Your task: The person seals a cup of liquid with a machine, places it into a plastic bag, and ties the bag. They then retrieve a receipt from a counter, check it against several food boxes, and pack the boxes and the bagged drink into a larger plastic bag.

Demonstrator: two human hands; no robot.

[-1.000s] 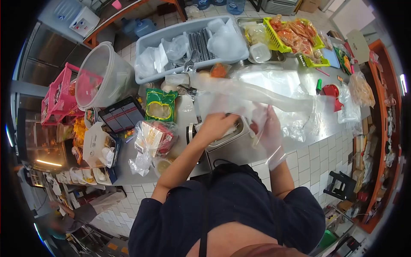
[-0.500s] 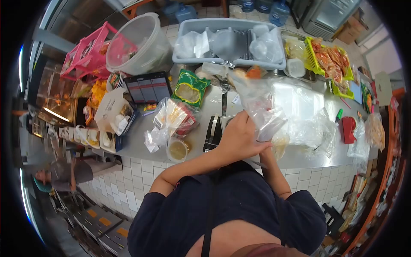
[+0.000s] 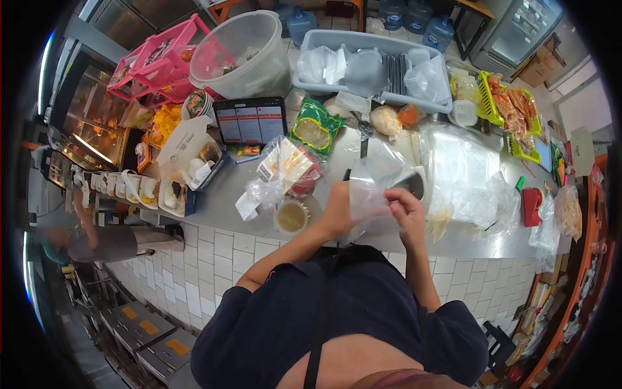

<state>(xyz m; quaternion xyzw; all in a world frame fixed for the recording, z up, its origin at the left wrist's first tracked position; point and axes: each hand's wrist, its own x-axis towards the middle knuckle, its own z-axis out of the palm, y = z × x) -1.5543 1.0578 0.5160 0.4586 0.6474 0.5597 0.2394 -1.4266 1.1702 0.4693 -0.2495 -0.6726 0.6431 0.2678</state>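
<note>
Both my hands hold one clear plastic bag (image 3: 376,181) above the front edge of the steel counter (image 3: 227,188). My left hand (image 3: 338,211) grips the bag's left side from behind. My right hand (image 3: 407,209) pinches the bag's mouth at its right edge. Behind the bag a small steel machine (image 3: 414,183) shows through the plastic. A small cup of yellowish sauce (image 3: 291,216) stands just left of my left hand, beside a knotted bag of packaged food (image 3: 285,170).
On the counter: a grey tub (image 3: 376,65) of plastic bags, a large clear bucket (image 3: 243,55), a pink crate (image 3: 159,61), a green basket of fried food (image 3: 512,107), a dark tablet (image 3: 249,121), loose clear bags (image 3: 476,188). Another person (image 3: 91,243) stands at the lower left.
The camera view swung right along the counter. The long stretched sheet of plastic is gone; both hands came together near my body and now hold a small bag open.
</note>
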